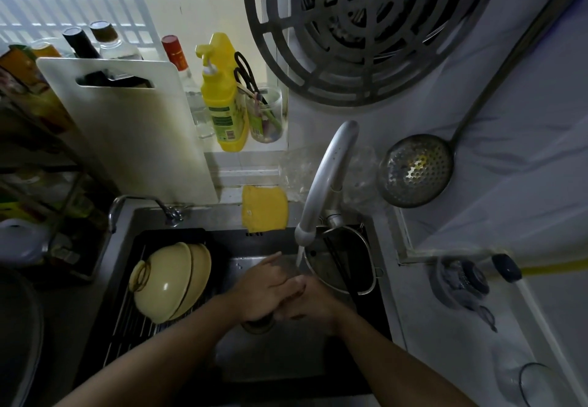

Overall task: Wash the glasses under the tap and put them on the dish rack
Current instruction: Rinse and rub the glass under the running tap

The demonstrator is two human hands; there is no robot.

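Observation:
Both hands meet over the steel sink (280, 359), under the grey tap (321, 190), which runs a thin stream of water. My left hand (264, 289) wraps a clear glass (291, 265) whose rim shows just below the spout. My right hand (310, 300) presses against the same glass from the right, its fingers partly hidden behind the left hand. The black dish rack (133, 320) lies over the sink's left side and holds two cream bowls (173, 281) turned on edge. Another clear glass (537, 384) stands on the counter at the bottom right.
A metal pot (343, 266) sits in the sink right of the tap. A yellow cloth (264, 208) hangs on the back rim. A white cutting board (133, 126), a yellow soap bottle (224, 98) and a slotted skimmer (416, 169) stand behind.

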